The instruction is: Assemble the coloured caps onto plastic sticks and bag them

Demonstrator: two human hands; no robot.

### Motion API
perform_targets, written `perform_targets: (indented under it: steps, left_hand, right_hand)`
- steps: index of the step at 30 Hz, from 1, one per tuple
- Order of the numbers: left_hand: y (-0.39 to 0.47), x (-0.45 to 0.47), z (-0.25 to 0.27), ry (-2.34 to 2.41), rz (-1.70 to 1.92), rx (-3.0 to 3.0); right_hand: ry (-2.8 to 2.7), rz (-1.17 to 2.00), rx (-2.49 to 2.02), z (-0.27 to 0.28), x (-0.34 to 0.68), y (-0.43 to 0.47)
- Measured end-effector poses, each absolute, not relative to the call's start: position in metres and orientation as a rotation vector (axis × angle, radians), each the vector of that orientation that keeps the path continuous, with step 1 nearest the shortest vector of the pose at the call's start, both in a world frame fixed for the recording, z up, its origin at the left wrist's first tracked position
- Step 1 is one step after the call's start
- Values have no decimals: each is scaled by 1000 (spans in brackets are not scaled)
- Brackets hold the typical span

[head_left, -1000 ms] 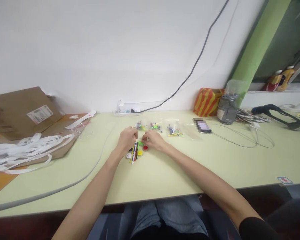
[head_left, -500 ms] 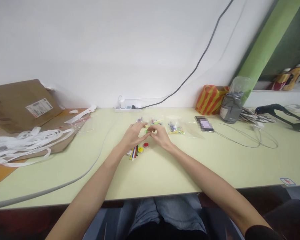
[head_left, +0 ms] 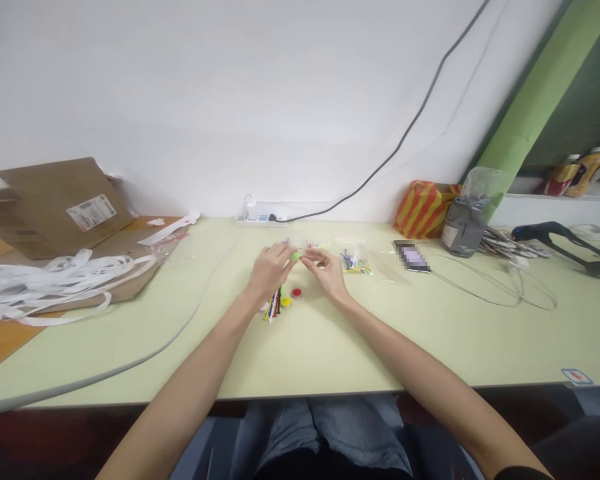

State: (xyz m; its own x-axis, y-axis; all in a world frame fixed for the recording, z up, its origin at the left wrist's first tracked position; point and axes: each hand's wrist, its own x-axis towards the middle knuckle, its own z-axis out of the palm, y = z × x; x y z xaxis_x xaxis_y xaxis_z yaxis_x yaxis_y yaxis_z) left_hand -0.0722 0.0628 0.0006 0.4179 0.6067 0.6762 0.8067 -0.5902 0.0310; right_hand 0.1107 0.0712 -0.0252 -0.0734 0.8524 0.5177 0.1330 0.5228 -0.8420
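Observation:
Both of my hands meet over the middle of the table, fingertips close together. My left hand [head_left: 269,272] is closed, with a small bright green round piece [head_left: 295,256] pinched at its fingertips. Facing it, my right hand [head_left: 329,273] is also closed in a pinch; what lies between its fingers is too small to make out. Just below the left hand lies a bundle of thin coloured strips [head_left: 273,308]. Beside them sit a yellow round piece [head_left: 286,303] and a red round piece [head_left: 297,293]. A clear bag of small coloured parts [head_left: 357,262] rests right of my right hand.
A power strip [head_left: 260,219] lies against the wall. To the left are a cardboard box [head_left: 75,207] and white straps [head_left: 70,283]. On the right stand a phone [head_left: 412,257], a striped bag [head_left: 423,208], a grey container [head_left: 463,225] and a black frame-like device [head_left: 565,243].
My fingertips have drawn slightly apart, and the green piece shows more clearly at my left fingertips. The whole view has shifted a little, while the pieces on the table stay in place.

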Motion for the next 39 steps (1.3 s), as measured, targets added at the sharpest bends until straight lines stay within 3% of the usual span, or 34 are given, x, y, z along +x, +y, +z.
perform_targets:
  steps: [5, 11, 22, 39]
  left_hand:
    - [64, -84, 8, -1322, -1115, -2105]
    - [61, -78, 5, -1370, -1118, -2193]
    - [62, -71, -1, -1359, -1200, -2276]
    - [55, -57, -6, -1364, -1311, -2491]
  right_hand:
    - [-2082, 478, -775, -24, 107, 59]
    - [-2414, 413, -806, -24, 104, 51]
    - [-2384, 189, -1025, -27, 108, 64]
    - [-2344, 193, -1174, -28, 131, 80]
